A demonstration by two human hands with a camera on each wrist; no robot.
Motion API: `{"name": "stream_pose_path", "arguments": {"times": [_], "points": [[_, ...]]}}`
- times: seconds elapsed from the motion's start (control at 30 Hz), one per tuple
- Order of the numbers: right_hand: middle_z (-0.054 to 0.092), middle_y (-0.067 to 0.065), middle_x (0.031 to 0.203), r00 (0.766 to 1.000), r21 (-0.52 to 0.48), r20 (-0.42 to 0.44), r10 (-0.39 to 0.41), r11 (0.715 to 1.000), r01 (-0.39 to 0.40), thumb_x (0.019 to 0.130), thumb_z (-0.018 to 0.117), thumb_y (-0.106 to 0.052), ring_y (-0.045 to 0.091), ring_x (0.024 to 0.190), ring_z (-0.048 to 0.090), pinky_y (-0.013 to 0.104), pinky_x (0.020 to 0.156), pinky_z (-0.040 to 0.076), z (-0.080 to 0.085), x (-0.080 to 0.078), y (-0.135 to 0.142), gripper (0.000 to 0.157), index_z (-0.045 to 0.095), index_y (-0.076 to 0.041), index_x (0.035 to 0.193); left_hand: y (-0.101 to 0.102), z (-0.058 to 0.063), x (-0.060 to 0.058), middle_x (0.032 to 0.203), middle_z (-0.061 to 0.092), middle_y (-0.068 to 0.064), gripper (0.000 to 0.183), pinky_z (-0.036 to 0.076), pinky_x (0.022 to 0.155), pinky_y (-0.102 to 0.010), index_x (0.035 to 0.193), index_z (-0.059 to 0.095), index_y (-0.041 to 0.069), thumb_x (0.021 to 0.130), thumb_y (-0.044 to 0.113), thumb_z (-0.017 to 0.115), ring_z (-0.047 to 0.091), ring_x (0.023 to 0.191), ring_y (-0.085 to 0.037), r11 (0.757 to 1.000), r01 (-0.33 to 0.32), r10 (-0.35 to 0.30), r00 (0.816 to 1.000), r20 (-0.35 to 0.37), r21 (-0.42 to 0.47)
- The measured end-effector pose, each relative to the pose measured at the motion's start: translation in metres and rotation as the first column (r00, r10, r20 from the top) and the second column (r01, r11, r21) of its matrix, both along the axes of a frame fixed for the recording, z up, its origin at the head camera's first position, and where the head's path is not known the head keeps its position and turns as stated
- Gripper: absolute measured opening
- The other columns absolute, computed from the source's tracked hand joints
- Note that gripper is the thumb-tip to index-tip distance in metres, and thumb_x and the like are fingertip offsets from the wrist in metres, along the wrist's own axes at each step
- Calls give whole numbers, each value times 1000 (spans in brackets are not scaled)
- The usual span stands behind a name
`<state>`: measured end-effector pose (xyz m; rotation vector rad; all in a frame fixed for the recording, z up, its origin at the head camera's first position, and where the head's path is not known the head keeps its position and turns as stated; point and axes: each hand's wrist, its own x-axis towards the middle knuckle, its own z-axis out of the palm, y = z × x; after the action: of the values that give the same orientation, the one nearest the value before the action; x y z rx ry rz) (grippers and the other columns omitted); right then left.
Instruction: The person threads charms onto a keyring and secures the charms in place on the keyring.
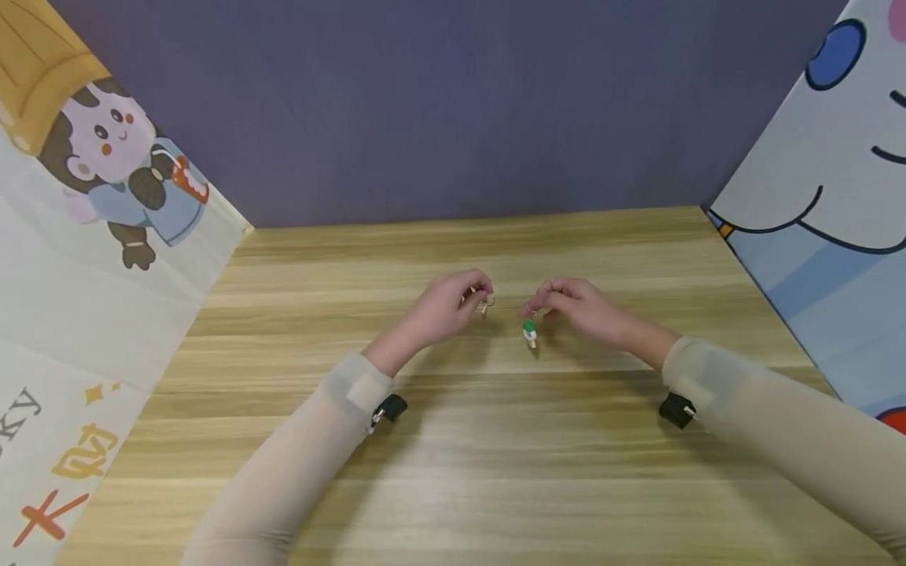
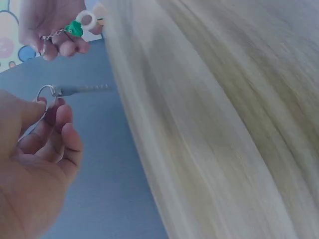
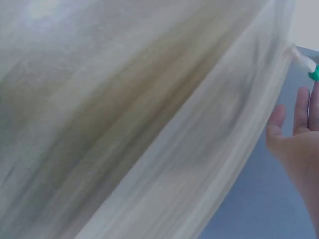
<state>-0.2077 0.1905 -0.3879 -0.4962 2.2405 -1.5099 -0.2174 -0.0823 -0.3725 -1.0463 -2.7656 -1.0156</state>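
My left hand [image 1: 451, 305] pinches a metal split ring [image 2: 46, 85] between thumb and forefinger. From that ring hangs a key [image 2: 82, 90] with a notched blade. A short way to the right, my right hand [image 1: 583, 309] pinches the small ring of a keychain charm [image 1: 529, 333]. Seen from the left wrist, this charm has a chain [image 2: 55, 33], a green piece [image 2: 75, 28] and a white ring-shaped piece [image 2: 86, 20]. The key and the charm hang apart above the table. Only the charm's lower part shows in the right wrist view, at the edge.
Beneath both hands lies a wood-grain table [image 1: 495, 472]. A dark purple-grey panel [image 1: 453, 110] stands along its far edge. Printed cartoon panels flank it on the left [image 1: 85, 314] and right [image 1: 814, 259]. Each sleeve cuff carries a small black device [image 1: 677, 409].
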Motion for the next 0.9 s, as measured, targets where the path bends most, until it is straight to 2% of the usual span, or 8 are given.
{"name": "stream_pose_path", "arguments": {"times": [0.07,0.27,0.43,0.53,0.63,0.7,0.8,0.9], "points": [[77,13,119,1000,-26,10,-6,1000,6,116,43,-23,13,113,72,52,110,54,3,0,1,30,62,1,112,1,2,1,101,77,-9,14,60,77,-28,112,71,3,109,9,58,71,86,-16,1000,16,-16,1000,-16,6],[68,11,95,999,-55,33,4,998,-2,115,47,-26,27,88,71,43,82,62,8,1,4,28,56,0,115,3,1,7,92,77,-7,14,58,69,-22,112,70,5,110,8,57,69,74,-13,998,52,-50,997,-53,26],[64,17,88,995,46,-84,-56,997,60,113,55,-32,38,79,65,40,66,58,11,4,0,29,64,-5,117,5,1,11,88,77,-10,14,58,66,-20,113,71,6,109,5,58,68,69,-10,996,68,-65,996,-63,54],[64,21,85,984,117,-155,-88,987,107,110,59,-36,38,73,61,35,58,50,11,5,-3,32,70,-7,112,5,0,11,92,78,-10,14,58,69,-23,113,73,6,107,4,60,69,74,-11,995,78,-74,995,-73,60],[66,21,85,977,160,-198,-84,980,117,111,57,-35,28,66,57,31,55,47,10,7,-4,35,73,-4,113,7,-1,11,98,80,-11,14,60,73,-24,114,74,4,105,3,64,74,81,-15,995,80,-75,994,-78,62],[67,21,88,977,179,-202,-67,978,104,113,54,-33,22,67,57,29,56,49,10,8,-3,35,74,-4,118,8,-2,11,102,81,-11,12,62,76,-24,113,74,2,103,4,67,78,87,-18,995,75,-70,995,-67,67],[71,20,96,980,179,-194,-36,981,72,114,51,-28,24,76,62,30,62,54,10,9,-3,36,73,-3,127,9,-3,11,100,82,-11,10,62,75,-22,110,75,2,101,7,72,79,89,-19,996,46,-44,999,-18,80],[74,20,101,978,157,-206,-41,985,74,112,56,-26,31,83,68,33,66,58,10,9,-3,34,74,-2,128,11,-3,11,98,82,-7,9,62,75,-21,105,77,5,100,11,74,77,86,-15,994,10,-16,998,63,105]]}}
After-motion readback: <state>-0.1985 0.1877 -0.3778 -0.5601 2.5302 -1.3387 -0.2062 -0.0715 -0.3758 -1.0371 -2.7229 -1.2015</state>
